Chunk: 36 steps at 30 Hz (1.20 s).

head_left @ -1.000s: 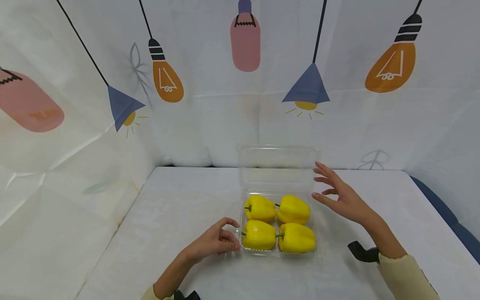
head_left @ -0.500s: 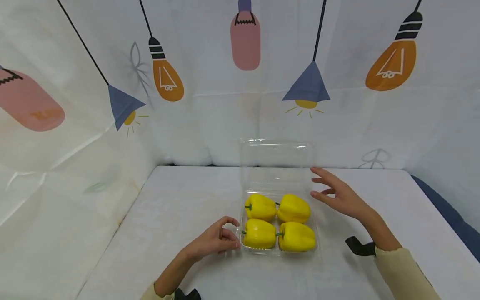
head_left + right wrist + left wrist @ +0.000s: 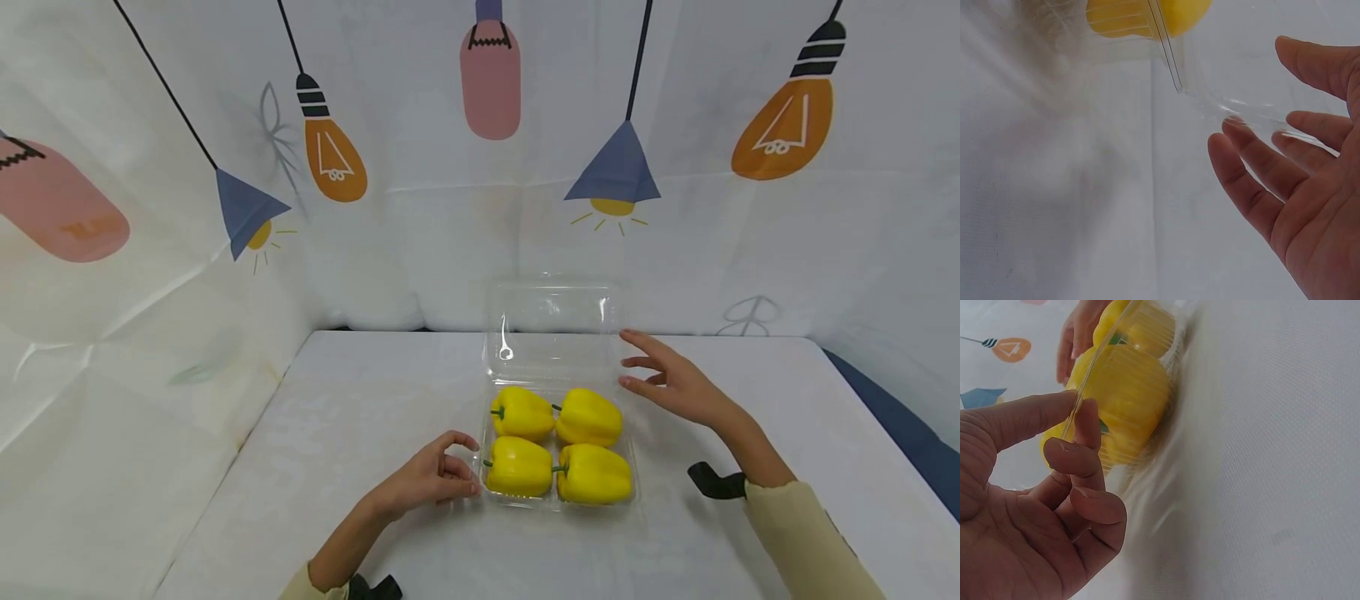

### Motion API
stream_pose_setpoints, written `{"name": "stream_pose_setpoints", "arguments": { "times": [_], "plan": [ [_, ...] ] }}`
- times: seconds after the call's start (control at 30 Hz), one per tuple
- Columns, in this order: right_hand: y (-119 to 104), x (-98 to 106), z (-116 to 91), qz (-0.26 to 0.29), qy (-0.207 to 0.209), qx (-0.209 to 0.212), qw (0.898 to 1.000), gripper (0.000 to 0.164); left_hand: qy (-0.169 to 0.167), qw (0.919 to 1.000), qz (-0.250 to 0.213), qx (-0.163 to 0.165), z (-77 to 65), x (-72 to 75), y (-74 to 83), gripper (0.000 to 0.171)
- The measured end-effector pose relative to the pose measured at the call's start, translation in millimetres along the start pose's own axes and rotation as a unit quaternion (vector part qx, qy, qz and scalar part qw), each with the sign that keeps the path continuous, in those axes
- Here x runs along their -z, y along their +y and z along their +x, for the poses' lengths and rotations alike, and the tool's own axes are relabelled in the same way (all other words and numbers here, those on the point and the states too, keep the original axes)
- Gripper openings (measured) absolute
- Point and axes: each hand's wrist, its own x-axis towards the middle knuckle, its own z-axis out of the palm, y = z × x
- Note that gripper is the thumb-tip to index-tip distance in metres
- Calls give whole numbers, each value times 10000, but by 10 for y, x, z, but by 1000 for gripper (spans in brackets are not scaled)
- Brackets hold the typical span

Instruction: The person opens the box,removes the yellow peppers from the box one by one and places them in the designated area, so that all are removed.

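My left hand (image 3: 431, 477) pinches the rim of a clear rectangular plastic box (image 3: 553, 505) holding four yellow bell peppers (image 3: 520, 467); my right hand (image 3: 678, 383), loosely spread, is at its raised lid (image 3: 555, 308). It sits on a white table (image 3: 375, 392) before lamp-printed white sheeting (image 3: 442, 242).

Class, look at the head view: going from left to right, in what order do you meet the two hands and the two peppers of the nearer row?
Left hand → nearer left pepper → nearer right pepper → right hand.
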Motion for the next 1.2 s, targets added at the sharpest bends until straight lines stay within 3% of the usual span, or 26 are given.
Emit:
{"name": "stream_pose_setpoints", "arguments": {
  "times": [1.2],
  "plan": [
    [158,-164,50,79,-282,-610,9977,68,-94,9999,84,-53,7,24,-44,53]
  ]
}}
